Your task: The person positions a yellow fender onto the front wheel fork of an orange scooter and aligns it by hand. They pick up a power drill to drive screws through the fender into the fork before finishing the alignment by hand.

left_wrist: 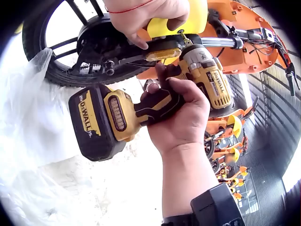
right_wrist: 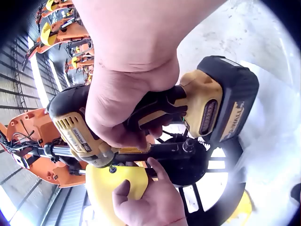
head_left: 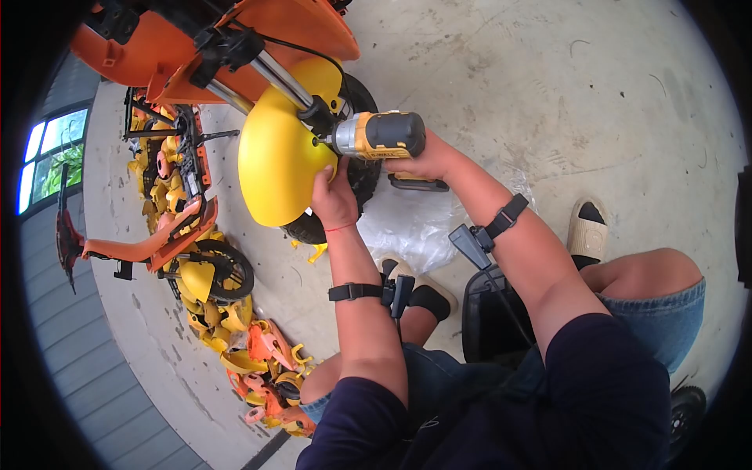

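My right hand (head_left: 423,160) grips a yellow and black power driver (head_left: 380,135), its fingers curled round the handle in the right wrist view. The driver's bit meets a screw (right_wrist: 113,170) at the yellow fender (head_left: 274,157). Below that spot, my left hand (head_left: 335,200) holds the fender's edge, thumb on the outer face and fingers around the side; a red string circles that wrist. Beside the fender are the silver fork tube (head_left: 282,78) and the black wheel (left_wrist: 56,70). An amber reflector (left_wrist: 163,55) lies between the left hand's fingers and the driver.
Orange body panels (head_left: 313,27) stand at the top. Clear plastic sheeting (head_left: 411,227) lies on the floor beside the wheel. Yellow and orange parts (head_left: 262,356) are heaped at left, near another small wheel (head_left: 227,270). A black object (head_left: 489,317) stands between the person's legs.
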A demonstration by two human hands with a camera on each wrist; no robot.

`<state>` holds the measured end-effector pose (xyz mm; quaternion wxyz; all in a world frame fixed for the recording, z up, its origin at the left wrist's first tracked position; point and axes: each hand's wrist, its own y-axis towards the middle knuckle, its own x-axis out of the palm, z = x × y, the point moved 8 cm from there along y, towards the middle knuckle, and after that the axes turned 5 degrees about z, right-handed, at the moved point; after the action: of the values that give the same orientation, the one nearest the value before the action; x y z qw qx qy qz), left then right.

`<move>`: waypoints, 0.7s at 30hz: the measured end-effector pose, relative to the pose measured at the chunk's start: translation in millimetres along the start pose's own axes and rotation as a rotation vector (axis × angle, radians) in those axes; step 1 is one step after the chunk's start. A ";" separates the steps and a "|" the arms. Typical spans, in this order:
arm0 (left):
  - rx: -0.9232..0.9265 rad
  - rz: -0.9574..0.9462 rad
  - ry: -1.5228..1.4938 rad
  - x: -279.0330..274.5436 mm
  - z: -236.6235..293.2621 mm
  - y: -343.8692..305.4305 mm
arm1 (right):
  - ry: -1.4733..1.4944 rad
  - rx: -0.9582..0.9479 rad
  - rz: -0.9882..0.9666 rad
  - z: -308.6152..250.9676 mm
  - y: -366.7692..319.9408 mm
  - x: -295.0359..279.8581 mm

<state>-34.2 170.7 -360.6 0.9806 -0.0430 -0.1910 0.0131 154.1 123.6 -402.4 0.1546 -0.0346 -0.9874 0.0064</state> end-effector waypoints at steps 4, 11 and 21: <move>0.003 0.014 -0.006 0.1 -1.2 0.7 | 0.005 0.017 0.037 0.4 -5.0 5.1; -0.006 -0.019 -0.004 11.3 3.7 -3.8 | -0.015 -0.112 0.032 -2.4 -5.2 7.0; -0.005 -0.013 -0.015 8.7 2.6 -3.9 | -0.057 -0.168 0.015 -7.5 -3.9 8.3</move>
<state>-27.1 167.3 -354.6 0.9791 -0.0442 -0.1986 0.0067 148.2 120.4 -392.6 0.1229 -0.0546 -0.9881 -0.0744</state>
